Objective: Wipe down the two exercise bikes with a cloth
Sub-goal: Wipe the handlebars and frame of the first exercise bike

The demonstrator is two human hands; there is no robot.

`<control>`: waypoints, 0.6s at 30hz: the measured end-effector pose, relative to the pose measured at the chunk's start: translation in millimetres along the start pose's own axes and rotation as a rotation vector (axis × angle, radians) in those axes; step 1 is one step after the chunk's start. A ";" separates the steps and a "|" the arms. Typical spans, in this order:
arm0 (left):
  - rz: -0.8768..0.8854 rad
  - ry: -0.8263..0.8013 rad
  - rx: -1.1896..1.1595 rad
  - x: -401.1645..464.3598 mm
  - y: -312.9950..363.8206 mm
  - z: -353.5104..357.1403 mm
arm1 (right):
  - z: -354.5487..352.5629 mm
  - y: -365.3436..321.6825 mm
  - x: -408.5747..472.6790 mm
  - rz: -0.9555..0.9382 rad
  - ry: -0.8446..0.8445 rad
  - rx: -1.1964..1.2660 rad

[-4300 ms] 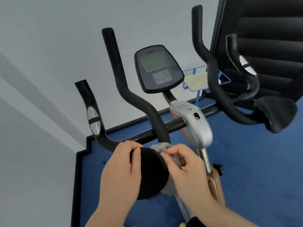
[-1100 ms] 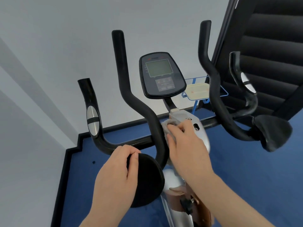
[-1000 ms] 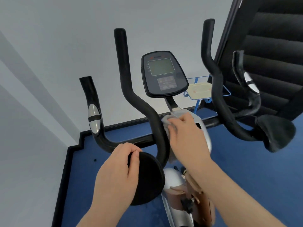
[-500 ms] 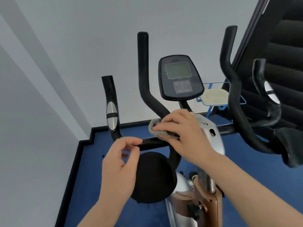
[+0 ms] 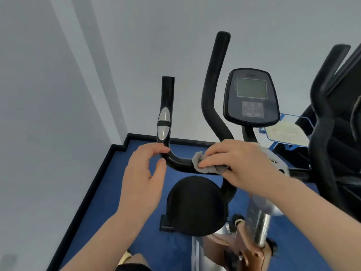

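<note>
pale walls met blue floor (image 5: pixel 136 241) in a corner behind the bike (image 5: pixel 259 216). the right hand (image 5: pixel 242 163) pinched the grey cloth (image 5: pixel 205 163) against the low crossbar of the handlebar (image 5: pixel 181 163), just right of its bend. the left hand (image 5: pixel 144 173) curled round that bend below the silver sensor (image 5: pixel 163 124), steadying it. the risk, as i judged it: the small bunched cloth could slip off the round bar or skip its underside, and the two hands might meet as the wipe ran left. half a second earlier the left hand hung loose, off the bar; it had since gripped it, and the cloth had slid further left. a second bike showed only partly at the right edge.
</note>
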State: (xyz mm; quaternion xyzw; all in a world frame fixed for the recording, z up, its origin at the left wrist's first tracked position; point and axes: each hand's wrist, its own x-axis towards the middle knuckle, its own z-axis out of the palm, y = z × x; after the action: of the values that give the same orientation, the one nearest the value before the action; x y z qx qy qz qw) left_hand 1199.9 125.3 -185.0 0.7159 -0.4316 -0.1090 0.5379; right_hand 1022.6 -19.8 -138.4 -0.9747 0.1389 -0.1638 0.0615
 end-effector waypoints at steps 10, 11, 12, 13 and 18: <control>0.037 -0.055 0.004 11.7 -10.2 -6.9 | -1.3 -1.9 14.6 0.015 -0.134 0.114; 0.039 -0.063 0.009 11.0 -10.7 -5.8 | 2.0 -7.3 23.9 0.021 -0.127 0.137; 0.047 -0.069 0.022 10.5 -10.7 -4.5 | 7.1 -12.7 35.7 0.030 -0.129 0.169; 0.057 -0.069 0.035 10.8 -10.5 -3.7 | 11.6 -17.9 46.8 0.044 -0.143 0.205; 0.036 -0.069 0.032 22.5 -17.0 -15.7 | 6.0 -7.1 30.1 0.149 -0.161 0.232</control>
State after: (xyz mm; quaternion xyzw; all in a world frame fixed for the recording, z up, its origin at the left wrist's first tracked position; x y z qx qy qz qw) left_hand 1231.7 120.2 -186.6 0.7123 -0.4642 -0.1169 0.5132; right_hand 1053.7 -21.3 -133.8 -0.9580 0.1858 -0.0951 0.1967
